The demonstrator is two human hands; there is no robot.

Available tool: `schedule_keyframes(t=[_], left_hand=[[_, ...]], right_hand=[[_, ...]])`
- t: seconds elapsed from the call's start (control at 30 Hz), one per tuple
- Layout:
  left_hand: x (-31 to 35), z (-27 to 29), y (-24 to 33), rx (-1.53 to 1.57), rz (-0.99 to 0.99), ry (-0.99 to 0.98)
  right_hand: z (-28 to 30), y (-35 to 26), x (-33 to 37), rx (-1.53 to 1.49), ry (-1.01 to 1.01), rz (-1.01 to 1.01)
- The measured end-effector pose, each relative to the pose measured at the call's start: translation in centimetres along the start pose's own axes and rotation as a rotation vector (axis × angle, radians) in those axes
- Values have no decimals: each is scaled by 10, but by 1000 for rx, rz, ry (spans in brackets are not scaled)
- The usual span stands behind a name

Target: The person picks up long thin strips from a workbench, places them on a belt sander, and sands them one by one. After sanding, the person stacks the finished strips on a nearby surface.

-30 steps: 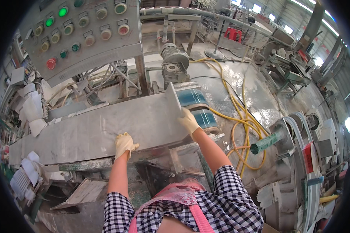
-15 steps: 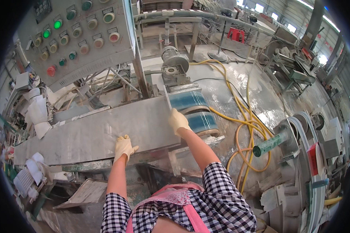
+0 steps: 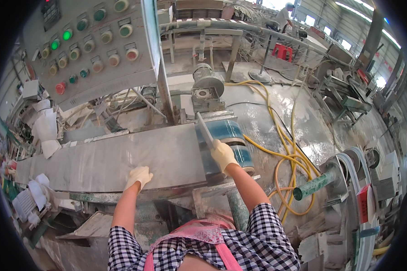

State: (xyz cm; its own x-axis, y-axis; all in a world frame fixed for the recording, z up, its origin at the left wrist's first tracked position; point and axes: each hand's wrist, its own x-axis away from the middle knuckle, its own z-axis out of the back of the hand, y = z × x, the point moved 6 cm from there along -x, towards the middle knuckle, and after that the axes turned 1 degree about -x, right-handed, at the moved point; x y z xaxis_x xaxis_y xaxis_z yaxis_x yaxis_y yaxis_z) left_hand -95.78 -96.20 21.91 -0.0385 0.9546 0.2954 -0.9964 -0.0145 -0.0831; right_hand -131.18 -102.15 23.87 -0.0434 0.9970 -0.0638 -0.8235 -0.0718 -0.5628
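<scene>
My right hand (image 3: 224, 156), in a pale rubber glove, grips the near end of a thin grey tile (image 3: 205, 130). The tile stands on edge and leans over the blue belts (image 3: 222, 131) at the right end of a long grey bed (image 3: 95, 160). My gloved left hand (image 3: 140, 176) rests on the bed's near edge with its fingers curled in; what they hold, if anything, is hidden.
A control box (image 3: 90, 49) with several buttons and two lit green lamps overhangs the back left. Behind the belts stands a motor (image 3: 208, 86). Yellow hoses (image 3: 289, 158) coil on the wet floor. A green roller (image 3: 313, 186) juts out at right.
My right hand has moved right and nearer, and the tile has shifted from the bed's end to lean over the belts. My left hand has drawn nearer, its spread fingers now curled.
</scene>
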Motion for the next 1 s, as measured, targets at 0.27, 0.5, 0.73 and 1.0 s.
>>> schedule_keyframes(t=[0.27, 0.5, 0.73, 1.0], left_hand=[[-77, 27, 136, 384, -168, 331], [-91, 19, 220, 311, 59, 235], [-120, 12, 221, 179, 150, 236], [-125, 35, 209, 422, 106, 216]], right_hand=[[-1, 5, 0, -53, 16, -46], [-9, 12, -1, -52, -19, -59], [-12, 17, -2, -86, -32, -49], [0, 18, 0, -121, -3, -77]])
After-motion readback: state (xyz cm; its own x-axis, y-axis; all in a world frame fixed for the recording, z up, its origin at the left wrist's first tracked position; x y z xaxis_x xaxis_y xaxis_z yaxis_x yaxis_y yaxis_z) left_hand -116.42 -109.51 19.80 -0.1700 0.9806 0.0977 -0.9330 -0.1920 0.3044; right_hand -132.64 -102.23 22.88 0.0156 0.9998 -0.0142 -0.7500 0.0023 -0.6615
